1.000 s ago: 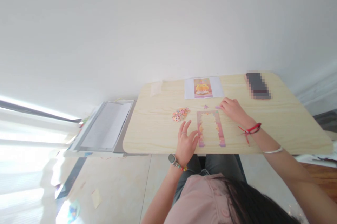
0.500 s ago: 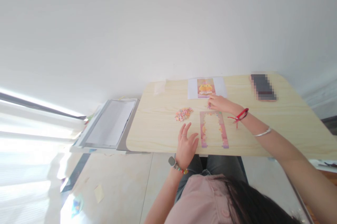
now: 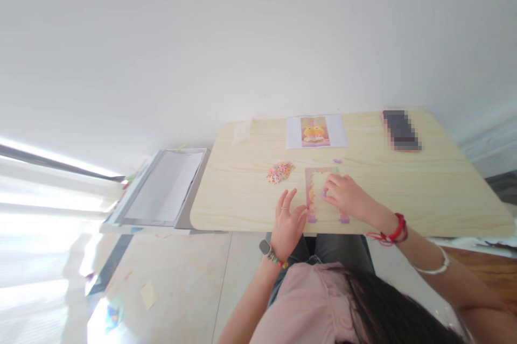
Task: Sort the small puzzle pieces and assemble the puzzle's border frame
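Observation:
My right hand (image 3: 345, 197) pinches a small purple puzzle piece (image 3: 323, 194) above the open middle of the puzzle frame (image 3: 309, 185). That frame is joined pink pieces along the top and both sides, and my right hand hides part of its right side. My left hand (image 3: 287, 225) rests at the table's front edge with fingers apart, its thumb near the frame's lower left. Left of the frame lies a heap of loose puzzle pieces (image 3: 280, 172). Another bit of purple puzzle (image 3: 337, 161) lies just above the frame.
A printed reference picture (image 3: 315, 132) on white paper lies at the back of the wooden table (image 3: 444, 188). The phone (image 3: 402, 130) is at the back right. A translucent sheet (image 3: 243, 131) lies back left. Beside the table stands a grey tray with papers (image 3: 165, 185).
My right hand has moved from near the reference picture down over the frame with a purple piece in its fingers. The left hand has hardly moved.

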`<state>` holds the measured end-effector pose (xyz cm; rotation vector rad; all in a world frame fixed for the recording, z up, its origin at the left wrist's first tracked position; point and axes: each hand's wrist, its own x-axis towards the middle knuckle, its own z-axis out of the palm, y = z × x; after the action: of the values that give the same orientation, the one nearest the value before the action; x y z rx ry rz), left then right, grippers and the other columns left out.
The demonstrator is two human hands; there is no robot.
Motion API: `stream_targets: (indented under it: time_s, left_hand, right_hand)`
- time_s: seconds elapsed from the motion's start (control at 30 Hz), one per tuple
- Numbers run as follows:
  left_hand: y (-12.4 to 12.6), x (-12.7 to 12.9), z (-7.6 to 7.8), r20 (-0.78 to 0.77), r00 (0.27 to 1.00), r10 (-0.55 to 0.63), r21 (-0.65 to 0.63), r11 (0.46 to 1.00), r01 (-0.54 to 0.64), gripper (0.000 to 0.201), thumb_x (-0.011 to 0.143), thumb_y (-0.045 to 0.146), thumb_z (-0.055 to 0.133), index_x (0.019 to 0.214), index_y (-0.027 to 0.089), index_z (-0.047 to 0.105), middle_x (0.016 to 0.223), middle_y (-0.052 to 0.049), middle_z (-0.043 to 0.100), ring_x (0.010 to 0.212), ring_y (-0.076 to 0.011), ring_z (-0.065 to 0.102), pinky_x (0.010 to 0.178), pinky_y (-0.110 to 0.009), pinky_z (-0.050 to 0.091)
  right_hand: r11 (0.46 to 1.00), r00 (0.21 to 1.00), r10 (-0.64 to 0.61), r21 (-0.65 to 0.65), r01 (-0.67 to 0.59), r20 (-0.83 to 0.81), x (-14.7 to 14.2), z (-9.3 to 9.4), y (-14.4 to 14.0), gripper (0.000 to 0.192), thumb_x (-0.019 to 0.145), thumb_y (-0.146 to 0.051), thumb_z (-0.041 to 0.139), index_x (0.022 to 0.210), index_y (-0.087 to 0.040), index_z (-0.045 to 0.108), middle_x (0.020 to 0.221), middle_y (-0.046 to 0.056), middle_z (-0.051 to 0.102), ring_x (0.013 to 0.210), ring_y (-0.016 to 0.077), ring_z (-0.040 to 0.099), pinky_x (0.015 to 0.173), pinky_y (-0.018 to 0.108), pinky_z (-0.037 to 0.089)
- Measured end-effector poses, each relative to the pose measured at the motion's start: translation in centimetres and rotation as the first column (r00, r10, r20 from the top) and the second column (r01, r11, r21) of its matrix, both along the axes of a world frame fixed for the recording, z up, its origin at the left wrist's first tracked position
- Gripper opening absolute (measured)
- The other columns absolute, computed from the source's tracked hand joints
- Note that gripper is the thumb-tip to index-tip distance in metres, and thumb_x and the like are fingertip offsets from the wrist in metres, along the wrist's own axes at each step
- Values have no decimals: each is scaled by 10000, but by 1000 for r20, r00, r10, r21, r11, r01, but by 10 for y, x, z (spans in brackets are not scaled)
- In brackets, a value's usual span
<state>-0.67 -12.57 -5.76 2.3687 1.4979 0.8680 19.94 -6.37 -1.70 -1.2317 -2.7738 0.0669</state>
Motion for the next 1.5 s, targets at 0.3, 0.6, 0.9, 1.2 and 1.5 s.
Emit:
stream_targets:
  time_s: [0.3,0.6,0.9,1.2,1.5]
  left_hand:
    - [-3,4,-2,-12,999,-33,-17,999,33,201,821,129,508,982,209,596,1350,-85,313,1316,-291,208,997,-491,395]
    - [-4,3,-4,-11,999,-49,-23,999,48,211,811,142,534,1001,213,590,1352,-89,310,1314,-295,212,995,-492,400]
    - [-4,2,-5,-34,998,-47,-27,999,46,274,803,187,569,1070,245,576,1369,-84,299,1315,-301,219,982,-491,412]
    - [-4,3,-3,-28,998,-60,-28,998,59,256,810,176,552,1057,238,582,1365,-87,302,1316,-296,215,983,-491,414]
    - [-6,5,-6,-39,999,-17,1,1000,17,250,782,158,593,1016,243,602,1364,-76,328,1313,-298,231,972,-492,422]
  right_hand:
    - [984,984,-177,7,177,-15,-8,-25,-34,71,818,-232,544,795,-169,569,822,70,573,838,211,509,677,323,314]
    - [995,997,-59,-88,54,-47,-1,-22,-25,48,818,-180,532,833,-172,577,888,62,563,846,190,509,732,316,325]
    - [993,988,-81,-92,69,-135,-9,-22,-51,53,802,-211,559,836,-173,543,868,49,555,857,192,510,749,327,351]
    - [991,983,-110,-87,98,-145,-19,-28,-56,72,815,-229,541,853,-168,544,873,60,543,851,205,501,771,357,365]
    - [993,972,-112,-62,102,-206,-23,-30,-56,42,813,-218,546,834,-183,554,836,46,552,832,202,518,799,384,378]
